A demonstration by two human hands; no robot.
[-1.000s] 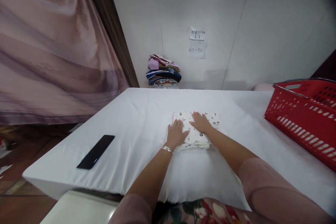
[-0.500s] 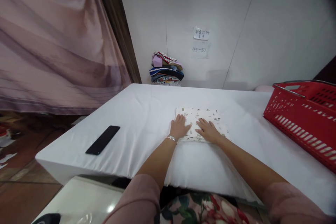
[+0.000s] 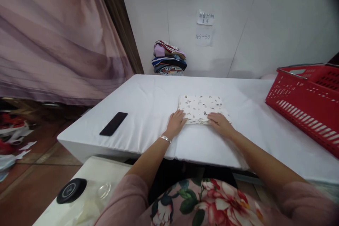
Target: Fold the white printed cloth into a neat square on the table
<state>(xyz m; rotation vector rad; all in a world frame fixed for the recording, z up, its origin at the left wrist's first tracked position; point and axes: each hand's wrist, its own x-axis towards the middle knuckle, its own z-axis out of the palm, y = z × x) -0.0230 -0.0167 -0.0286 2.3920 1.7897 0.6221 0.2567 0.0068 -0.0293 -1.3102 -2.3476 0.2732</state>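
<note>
A folded white cloth with small dark prints (image 3: 200,107) lies flat on the white-covered table (image 3: 148,113). My left hand (image 3: 176,123) rests with fingers stretched at the cloth's near left corner, a bracelet on its wrist. At the near right edge of the cloth lies my right hand (image 3: 219,123), fingers flat and touching the fabric. Neither hand holds anything.
A black phone (image 3: 113,128) lies near the table's left edge. A red plastic basket (image 3: 307,93) stands at the right. A stack of folded clothes (image 3: 168,58) sits by the far wall under paper notes (image 3: 204,26). A pink curtain (image 3: 53,35) hangs left; a white surface (image 3: 87,190) is below.
Both hands slid back over the cloth from its middle to its near edge. The camera drew back and tilted down, showing more of the floor and the white surface.
</note>
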